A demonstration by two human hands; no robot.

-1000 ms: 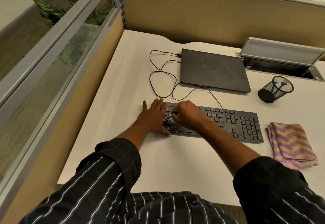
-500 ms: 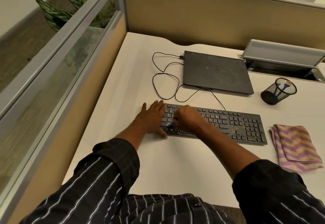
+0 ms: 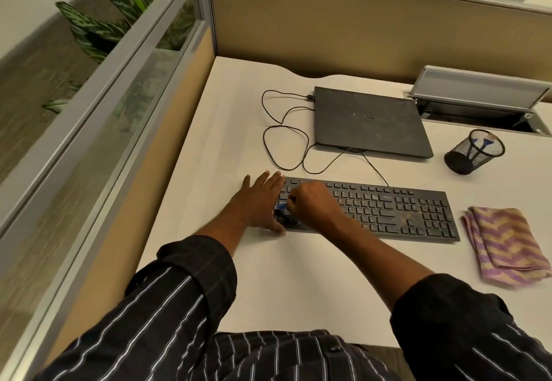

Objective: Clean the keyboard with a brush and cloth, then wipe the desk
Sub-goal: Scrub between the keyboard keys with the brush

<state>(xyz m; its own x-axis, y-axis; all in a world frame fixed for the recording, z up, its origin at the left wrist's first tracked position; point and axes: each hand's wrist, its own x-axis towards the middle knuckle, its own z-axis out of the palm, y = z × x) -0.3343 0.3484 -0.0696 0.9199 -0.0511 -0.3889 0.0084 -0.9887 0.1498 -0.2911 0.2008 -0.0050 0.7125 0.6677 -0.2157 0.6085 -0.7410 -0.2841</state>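
A black, dusty keyboard (image 3: 388, 210) lies across the white desk (image 3: 227, 141). My left hand (image 3: 260, 201) lies flat with straight fingers on the keyboard's left end. My right hand (image 3: 313, 204) is curled over the left keys and grips a small blue brush (image 3: 280, 207); only its blue tip shows beside my knuckles. A folded purple and tan striped cloth (image 3: 504, 246) lies on the desk just right of the keyboard, untouched.
A shut dark laptop (image 3: 370, 120) sits behind the keyboard, with a thin black cable (image 3: 283, 135) looped to its left. A black mesh pen cup (image 3: 475, 150) stands at the right. Partition walls border the desk on the left and back.
My right hand with the brush has shifted slightly down over the left keys. My left hand has stayed on the keyboard's left end. The camera has shifted a little.
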